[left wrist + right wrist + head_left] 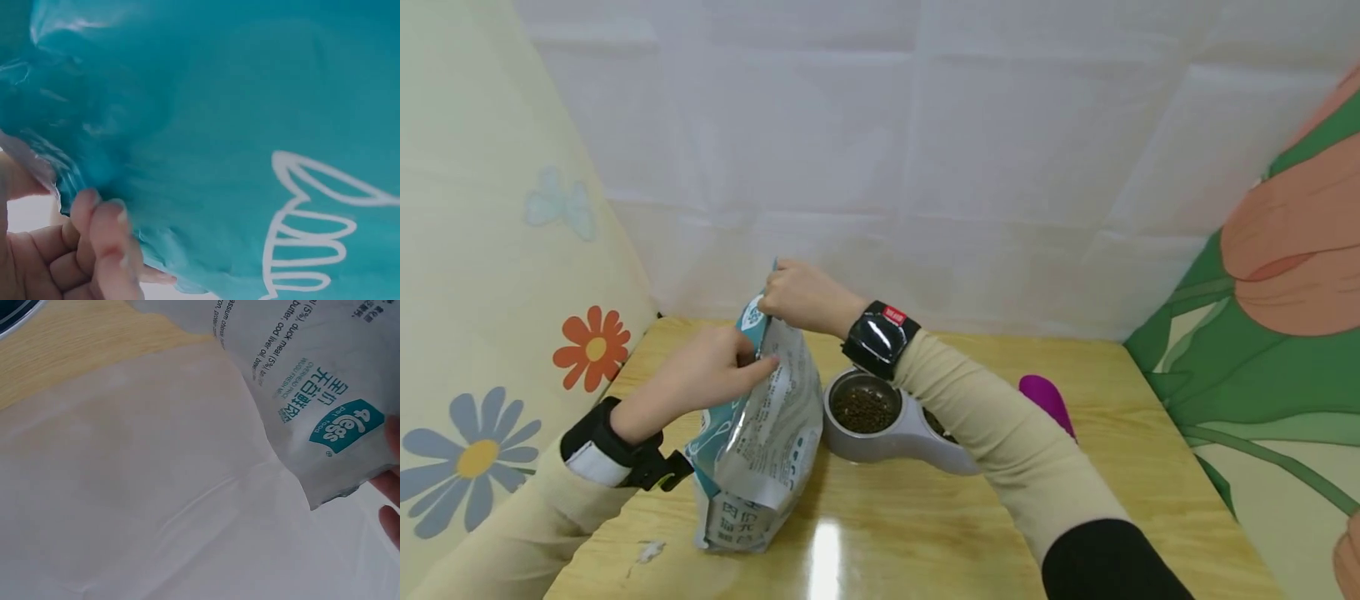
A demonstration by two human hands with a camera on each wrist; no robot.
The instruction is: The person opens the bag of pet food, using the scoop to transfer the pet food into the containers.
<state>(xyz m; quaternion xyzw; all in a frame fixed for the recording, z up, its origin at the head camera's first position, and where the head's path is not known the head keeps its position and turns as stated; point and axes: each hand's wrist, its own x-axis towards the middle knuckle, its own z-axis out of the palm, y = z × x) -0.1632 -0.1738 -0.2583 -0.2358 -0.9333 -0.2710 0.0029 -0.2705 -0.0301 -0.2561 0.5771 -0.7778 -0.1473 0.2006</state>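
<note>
Teal-silver pet-food bag (pixel 760 433) top pinched by both hands' fingers (pixel 758 360); bowl (pixel 863 408) holds kibble.

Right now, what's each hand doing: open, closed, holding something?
Left hand: closed, pinching the top edge of the pet food bag.
Right hand: closed, gripping the bag's top corner.

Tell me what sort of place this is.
Probably a makeshift indoor recording corner, not a lived-in room: a small wooden table hemmed in by hung white sheeting and flower-printed cloth, with a pet food bag and a double feeding bowl on it.
</note>
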